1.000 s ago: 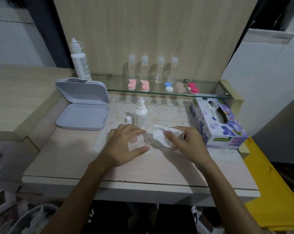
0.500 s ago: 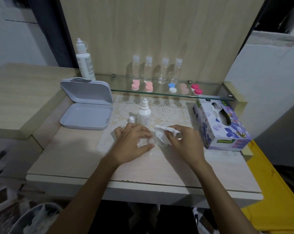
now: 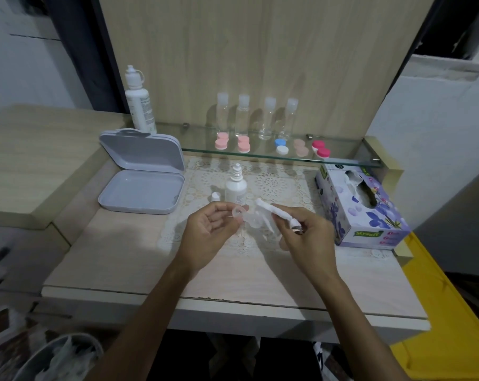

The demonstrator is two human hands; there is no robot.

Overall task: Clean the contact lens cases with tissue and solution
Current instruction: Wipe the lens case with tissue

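Behind the table (image 3: 109,259), a glass shelf (image 3: 342,158) bears four clear bottles (image 3: 222,114) and five lens cases (image 3: 221,141), while the left hand (image 3: 209,233) pinches a clear case (image 3: 242,218) and the right hand (image 3: 305,235) grips a tissue (image 3: 268,211).

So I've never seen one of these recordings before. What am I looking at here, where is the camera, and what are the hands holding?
There is no machine here: a person works with bare hands, and the one camera sits on their head, looking forward and down. The left hand pinches a clear contact lens case above the table. The right hand holds a folded white tissue next to it. Just behind stands a small white solution bottle, its cap beside it. To the left lies an open grey box, to the right a tissue box. The glass shelf behind carries coloured lens cases, four clear bottles and a larger white bottle.
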